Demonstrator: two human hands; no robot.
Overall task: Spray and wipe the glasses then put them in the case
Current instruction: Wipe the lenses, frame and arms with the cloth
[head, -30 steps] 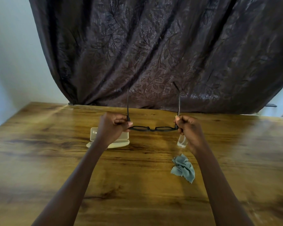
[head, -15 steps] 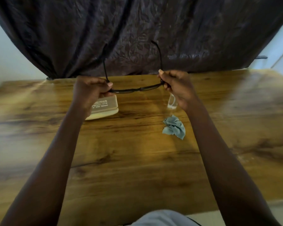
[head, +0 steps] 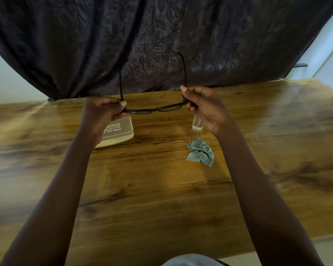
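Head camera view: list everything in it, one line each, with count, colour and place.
glasses: one, black frame, held up over the table between both hands, arms unfolded and pointing away from the person
case: one, cream, on the table, partly behind the left hand
spray bottle: one, clear, standing on the table, partly hidden by the right hand
cloth: one, grey-green, crumpled on the table just nearer than the bottle
table: one, brown wood
curtain: one, dark with a leaf pattern, behind the table
wall: pale, either side of the curtain
left hand: grips the frame's left end
right hand: pinches the frame's right end
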